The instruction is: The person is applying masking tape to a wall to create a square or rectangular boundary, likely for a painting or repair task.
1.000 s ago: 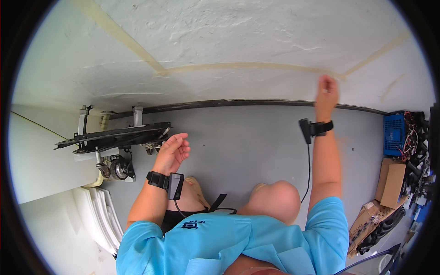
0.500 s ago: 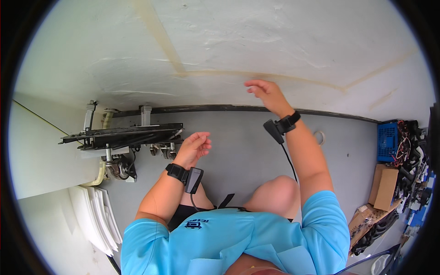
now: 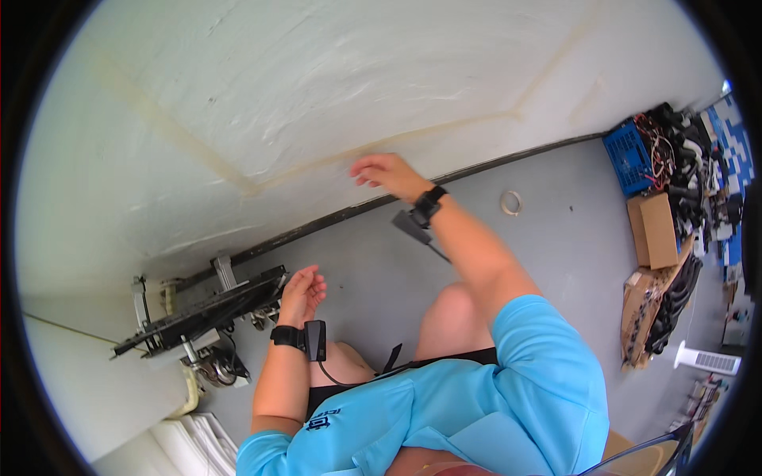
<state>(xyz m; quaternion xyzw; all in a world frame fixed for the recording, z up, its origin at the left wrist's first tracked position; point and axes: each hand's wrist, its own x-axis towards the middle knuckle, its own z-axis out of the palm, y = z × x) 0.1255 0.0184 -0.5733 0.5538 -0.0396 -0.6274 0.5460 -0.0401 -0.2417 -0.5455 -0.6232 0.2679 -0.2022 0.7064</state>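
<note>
My right hand [image 3: 390, 176] is raised at the wall [image 3: 317, 87], beside a beige tape strip [image 3: 309, 165] that runs along its lower part. Its fingers are loosely bent and apart, with nothing visible in them; whether the fingertips touch the wall I cannot tell. My left hand [image 3: 300, 295] hovers over the floor, near the right end of a black metal frame [image 3: 214, 309]. Its fingers curl loosely and hold nothing I can see. Each wrist wears a black strap with a small dark cabled device.
A roll of tape [image 3: 510, 203] lies on the grey floor [image 3: 540, 238]. To the right are a blue crate [image 3: 627, 159], a cardboard box [image 3: 654, 230] and heaped dark parts. White panels [image 3: 186, 444] stand at lower left. A dark strip edges the wall's base.
The view has turned, tilting the wall and floor line. My right hand has shifted left along the tape strip. My left hand stays near the metal frame.
</note>
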